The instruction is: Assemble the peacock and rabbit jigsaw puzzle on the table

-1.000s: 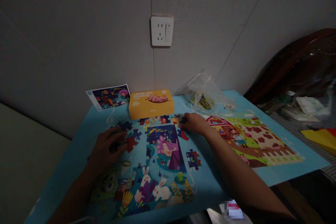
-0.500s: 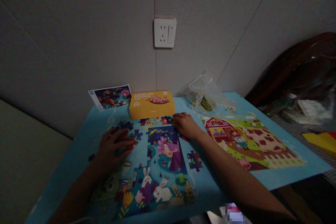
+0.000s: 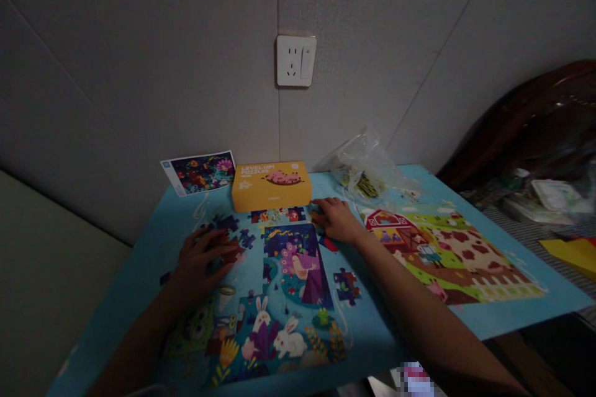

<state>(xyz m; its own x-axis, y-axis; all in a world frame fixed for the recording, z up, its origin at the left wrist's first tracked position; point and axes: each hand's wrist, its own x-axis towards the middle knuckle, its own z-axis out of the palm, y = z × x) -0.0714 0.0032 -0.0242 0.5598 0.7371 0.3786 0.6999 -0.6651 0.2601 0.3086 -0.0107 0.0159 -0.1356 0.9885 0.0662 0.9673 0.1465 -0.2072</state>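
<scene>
My left hand (image 3: 202, 257) rests over loose puzzle pieces (image 3: 246, 238) at the left, its fingers spread and some reddish pieces partly hidden beneath them. Beside the yellow box's right corner, my right hand (image 3: 339, 220) has its fingers around an orange-brown puzzle piece (image 3: 317, 218); the grip is partly hidden. A red and blue piece (image 3: 329, 244) lies just under that hand. Between the hands is a partly joined puzzle (image 3: 293, 267) with a peacock and white rabbits. A short joined strip (image 3: 278, 216) sits above it. Another small joined cluster (image 3: 347, 286) lies to its right.
The yellow puzzle box (image 3: 272, 187) stands at the back beside a reference picture card (image 3: 201, 172). A clear plastic bag (image 3: 365, 164) is behind my right hand. A farm picture puzzle (image 3: 447, 254) lies on the right of the blue table (image 3: 386, 335). A wall with a socket (image 3: 296, 61) rises behind.
My right hand has shifted slightly right, and the orange-brown piece now shows at its fingers. My left hand stays over the loose pieces. The whole view has shifted a little.
</scene>
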